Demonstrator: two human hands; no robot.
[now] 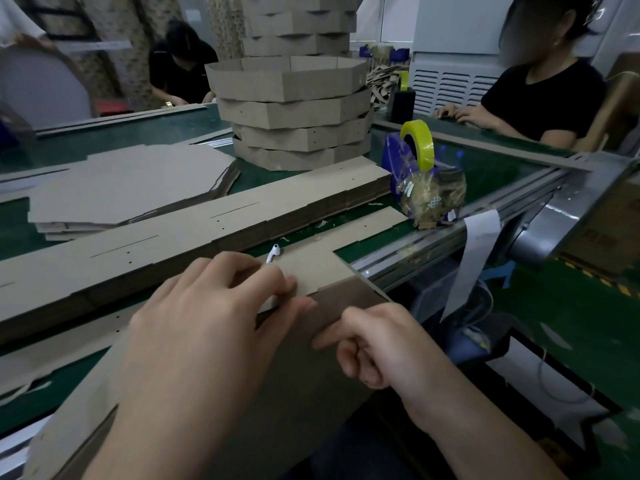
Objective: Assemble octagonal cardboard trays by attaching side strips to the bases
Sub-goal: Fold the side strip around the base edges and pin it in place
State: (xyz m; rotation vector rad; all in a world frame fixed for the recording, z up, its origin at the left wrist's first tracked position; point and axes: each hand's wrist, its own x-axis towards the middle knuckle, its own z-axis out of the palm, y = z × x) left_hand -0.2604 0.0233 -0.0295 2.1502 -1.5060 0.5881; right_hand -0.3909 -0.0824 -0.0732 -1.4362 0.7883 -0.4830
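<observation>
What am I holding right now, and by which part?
Left hand pinches the flat tan cardboard side strip by its near end; right hand grips the darker brown cardboard base at its right edge.

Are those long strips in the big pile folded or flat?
Flat: the strips lie stacked straight, the top one level, with no bends showing.

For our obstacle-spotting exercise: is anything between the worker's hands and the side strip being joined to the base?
Nothing separates them: the left hand pinches the side strip where it meets the base, which the right hand grips. A white earbud lies at the strip's far edge, beyond the left fingertips.
</observation>
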